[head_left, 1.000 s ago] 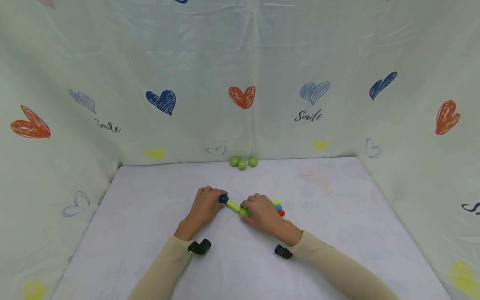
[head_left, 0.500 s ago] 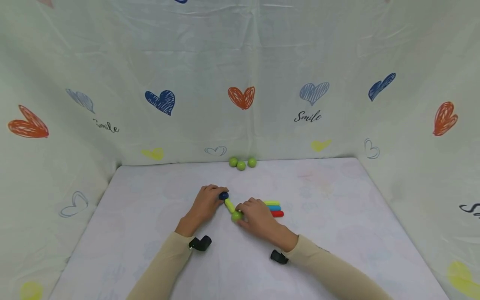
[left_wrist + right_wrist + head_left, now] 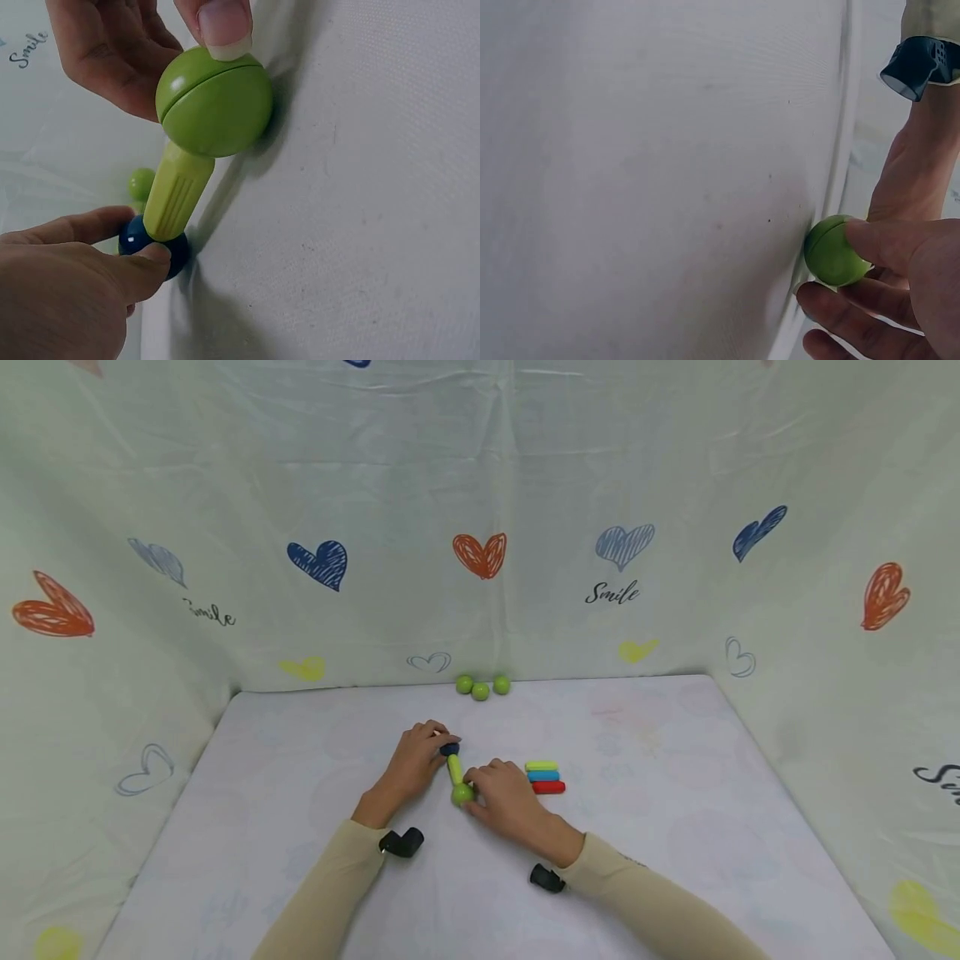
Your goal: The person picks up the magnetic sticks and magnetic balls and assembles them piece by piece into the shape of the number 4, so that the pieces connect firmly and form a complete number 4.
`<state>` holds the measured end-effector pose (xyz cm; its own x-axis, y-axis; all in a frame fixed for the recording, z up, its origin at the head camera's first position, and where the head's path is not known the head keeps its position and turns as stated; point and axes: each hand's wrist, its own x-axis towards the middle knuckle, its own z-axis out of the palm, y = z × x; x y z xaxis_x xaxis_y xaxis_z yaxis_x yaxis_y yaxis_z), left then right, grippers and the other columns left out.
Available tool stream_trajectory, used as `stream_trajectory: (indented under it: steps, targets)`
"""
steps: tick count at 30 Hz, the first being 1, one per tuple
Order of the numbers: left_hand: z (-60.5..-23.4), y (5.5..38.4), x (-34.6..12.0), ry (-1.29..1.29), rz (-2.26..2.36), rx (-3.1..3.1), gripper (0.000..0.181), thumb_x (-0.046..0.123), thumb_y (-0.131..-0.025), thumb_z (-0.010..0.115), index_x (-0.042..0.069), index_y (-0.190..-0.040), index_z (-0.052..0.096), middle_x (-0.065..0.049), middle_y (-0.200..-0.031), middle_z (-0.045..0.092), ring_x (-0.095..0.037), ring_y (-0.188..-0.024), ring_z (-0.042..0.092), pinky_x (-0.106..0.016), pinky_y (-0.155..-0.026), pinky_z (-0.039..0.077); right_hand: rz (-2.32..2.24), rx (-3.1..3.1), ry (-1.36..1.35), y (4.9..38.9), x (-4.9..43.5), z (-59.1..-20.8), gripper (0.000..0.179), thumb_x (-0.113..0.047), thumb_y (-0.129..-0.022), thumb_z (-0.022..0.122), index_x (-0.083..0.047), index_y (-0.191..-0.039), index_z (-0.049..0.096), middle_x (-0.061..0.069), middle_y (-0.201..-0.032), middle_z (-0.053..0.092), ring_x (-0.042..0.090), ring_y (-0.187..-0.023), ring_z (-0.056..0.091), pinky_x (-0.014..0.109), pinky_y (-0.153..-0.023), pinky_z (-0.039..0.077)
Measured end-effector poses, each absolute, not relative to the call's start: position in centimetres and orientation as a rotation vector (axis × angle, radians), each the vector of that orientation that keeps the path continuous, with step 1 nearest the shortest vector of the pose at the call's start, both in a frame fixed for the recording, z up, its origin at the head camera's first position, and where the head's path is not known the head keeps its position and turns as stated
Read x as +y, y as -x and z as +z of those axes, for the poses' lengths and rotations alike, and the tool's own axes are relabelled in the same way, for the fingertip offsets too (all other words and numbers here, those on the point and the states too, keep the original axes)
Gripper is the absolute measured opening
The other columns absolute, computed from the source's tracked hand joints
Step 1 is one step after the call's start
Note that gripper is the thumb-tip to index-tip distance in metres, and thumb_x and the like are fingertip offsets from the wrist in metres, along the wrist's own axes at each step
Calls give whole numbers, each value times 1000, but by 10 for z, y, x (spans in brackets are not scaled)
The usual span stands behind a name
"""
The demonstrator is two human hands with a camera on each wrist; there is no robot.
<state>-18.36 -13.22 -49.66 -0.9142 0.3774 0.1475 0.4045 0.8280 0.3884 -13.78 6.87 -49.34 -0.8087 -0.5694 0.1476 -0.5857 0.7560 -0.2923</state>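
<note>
A yellow-green rod [image 3: 455, 769] joins a dark blue ball [image 3: 449, 749] at its far end to a green ball [image 3: 462, 795] at its near end. My left hand [image 3: 408, 766] pinches the blue ball between thumb and fingers; the left wrist view shows that thumb across the blue ball [image 3: 178, 259]. With thumb and fingers, my right hand [image 3: 510, 799] grips the green ball. In the right wrist view the green ball [image 3: 835, 251] lies against the right thumb, and the rod is hidden. Grooves run along the rod [image 3: 178, 195] in the left wrist view.
To the right of my right hand lie a yellow rod [image 3: 542, 766], a blue rod [image 3: 543, 776] and a red rod [image 3: 549, 787], side by side. Green balls [image 3: 480, 692] sit at the back edge of the white table [image 3: 637, 827], before a hanging sheet [image 3: 555, 460] with printed hearts.
My right hand has moved left and slightly nearer with the green ball, swinging the joined piece from slanted to almost straight away from me. The loose rods have come into fuller view.
</note>
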Motion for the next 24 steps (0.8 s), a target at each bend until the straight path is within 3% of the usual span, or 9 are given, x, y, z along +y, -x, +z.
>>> stream_trajectory:
  steps: [11,24]
  targets:
    - [-503,172,-133,601,-709,-2880,35,4,-98,73,6,-133,71,-14,-142,65,-37,-132,57,-58,-109,44,521,-2883,-938,136,71,-498,32,-28,-91,85,-10,-115,75,-2,-98,75,16,-91,63,35,-86,53]
    - [-496,123,-126,583,-582,-2897,40,28,-89,88,14,-124,76,-6,-116,66,-29,-109,59,-53,-101,48,571,-2740,-848,143,117,-491,29,-19,-89,87,-10,-115,75,2,-107,74,24,-100,67,43,-93,53]
